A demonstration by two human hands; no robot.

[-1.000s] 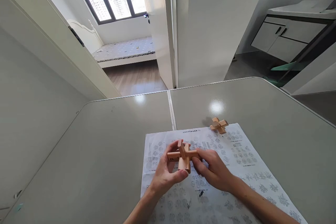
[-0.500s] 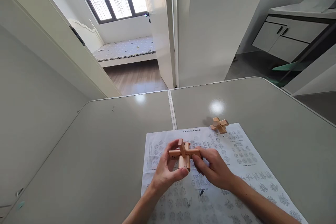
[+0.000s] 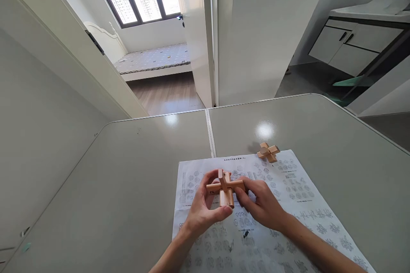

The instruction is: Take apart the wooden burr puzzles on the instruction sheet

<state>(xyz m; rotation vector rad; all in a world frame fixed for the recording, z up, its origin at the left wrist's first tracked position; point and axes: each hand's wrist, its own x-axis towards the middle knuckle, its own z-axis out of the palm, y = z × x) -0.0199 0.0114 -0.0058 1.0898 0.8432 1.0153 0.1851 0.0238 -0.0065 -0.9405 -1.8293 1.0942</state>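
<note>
Between my two hands, above a printed sheet (image 3: 256, 230), is a wooden burr puzzle (image 3: 226, 196) of interlocking light-brown bars. One bar stands up, one points toward me, and one runs sideways with a dark "2" near its left end. My left hand (image 3: 201, 213) is closed around the puzzle, its thumb at the near end of the bar facing me. With thumb and fingers, my right hand (image 3: 259, 202) pinches the right end of the sideways bar. The fingertips behind the puzzle are partly hidden.
A second wooden burr puzzle (image 3: 268, 152) sits at the sheet's far edge, right of centre. The grey table (image 3: 137, 192) has a pale seam (image 3: 210, 133) running away from me. Beyond it are a door (image 3: 195, 30), a bed (image 3: 156, 57) and white cabinets (image 3: 355, 42).
The near end of the puzzle has shifted slightly to the right, my left thumb moving with it. My right hand keeps its grip, and the second puzzle stays put.
</note>
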